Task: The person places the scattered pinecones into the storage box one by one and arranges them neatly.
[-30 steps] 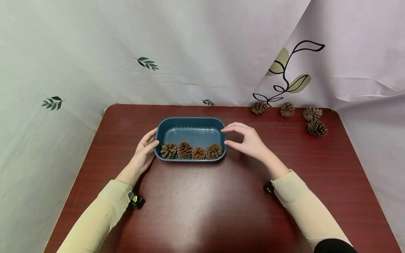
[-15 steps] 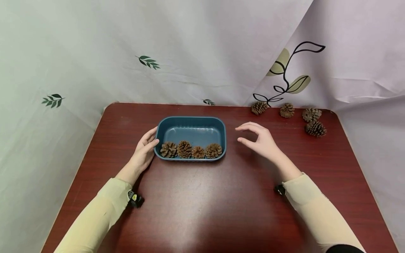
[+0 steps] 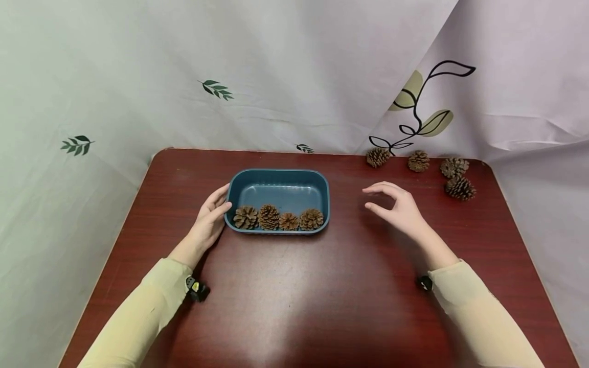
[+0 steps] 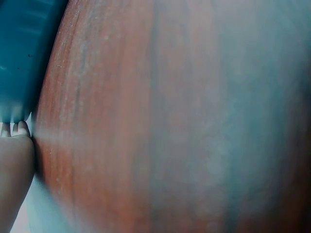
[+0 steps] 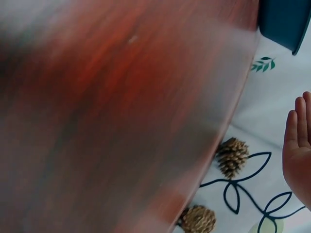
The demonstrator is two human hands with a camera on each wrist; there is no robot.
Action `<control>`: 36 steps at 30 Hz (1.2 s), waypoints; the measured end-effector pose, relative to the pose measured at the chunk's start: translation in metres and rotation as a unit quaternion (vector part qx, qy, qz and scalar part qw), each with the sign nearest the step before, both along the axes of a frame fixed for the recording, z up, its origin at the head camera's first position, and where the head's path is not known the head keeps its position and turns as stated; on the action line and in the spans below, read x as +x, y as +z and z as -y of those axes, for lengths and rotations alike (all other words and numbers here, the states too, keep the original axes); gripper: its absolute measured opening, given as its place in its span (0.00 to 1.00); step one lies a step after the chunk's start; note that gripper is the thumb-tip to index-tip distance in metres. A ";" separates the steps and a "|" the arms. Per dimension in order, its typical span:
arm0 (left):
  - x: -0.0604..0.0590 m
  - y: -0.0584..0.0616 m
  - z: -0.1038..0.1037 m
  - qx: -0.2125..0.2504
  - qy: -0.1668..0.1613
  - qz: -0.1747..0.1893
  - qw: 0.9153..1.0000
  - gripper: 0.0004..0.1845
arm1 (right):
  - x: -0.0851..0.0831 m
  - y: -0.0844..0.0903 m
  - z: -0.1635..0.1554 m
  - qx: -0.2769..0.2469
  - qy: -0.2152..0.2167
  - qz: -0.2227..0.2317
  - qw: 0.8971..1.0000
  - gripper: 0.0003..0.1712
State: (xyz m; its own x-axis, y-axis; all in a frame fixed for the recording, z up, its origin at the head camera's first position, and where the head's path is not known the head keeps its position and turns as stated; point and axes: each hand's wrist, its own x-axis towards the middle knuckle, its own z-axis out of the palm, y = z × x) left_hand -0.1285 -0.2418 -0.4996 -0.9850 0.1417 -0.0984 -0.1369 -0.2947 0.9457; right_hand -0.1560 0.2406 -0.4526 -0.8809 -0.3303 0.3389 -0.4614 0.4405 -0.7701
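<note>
Left hand [image 3: 208,221] flat against blue tray [image 3: 278,178] left edge; right hand [image 3: 399,210] loosely spread, empty, over bare table [image 3: 349,286] beside tray.

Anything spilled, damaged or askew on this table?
Nothing stands out. Four brown pine cones sit in a neat row inside the upright blue plastic tray; four loose pine cones lie on the dark red table, far right corner.
</note>
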 end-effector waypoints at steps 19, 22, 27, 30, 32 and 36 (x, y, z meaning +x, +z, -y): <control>0.000 -0.001 0.001 0.004 0.000 -0.002 1.000 0.28 | 0.012 -0.006 -0.049 0.038 -0.061 0.005 0.997 0.20; 0.000 -0.001 0.000 0.000 0.005 0.002 1.000 0.29 | 0.014 -0.009 -0.056 0.041 -0.070 0.004 0.997 0.20; 0.000 -0.001 0.000 -0.007 0.006 0.005 1.000 0.30 | 0.017 -0.012 -0.068 0.050 -0.088 0.002 0.995 0.21; 0.000 -0.001 0.000 -0.006 0.003 0.003 1.000 0.29 | 0.019 -0.012 -0.076 0.042 -0.096 0.011 0.994 0.21; 0.000 -0.001 0.001 -0.001 0.001 -0.001 1.000 0.28 | 0.020 -0.013 -0.081 0.033 -0.101 0.017 0.994 0.21; 0.000 -0.002 0.001 0.007 -0.002 -0.004 1.000 0.27 | 0.022 -0.013 -0.093 0.027 -0.112 0.025 0.993 0.21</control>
State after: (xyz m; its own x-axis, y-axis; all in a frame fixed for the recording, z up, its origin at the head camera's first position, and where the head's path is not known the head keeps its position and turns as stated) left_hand -0.1286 -0.2429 -0.5011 -0.9853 0.1461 -0.0886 -0.1303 -0.3068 0.9428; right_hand -0.1336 0.3332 -0.4654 -0.9498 -0.1406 0.2796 -0.3087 0.5684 -0.7627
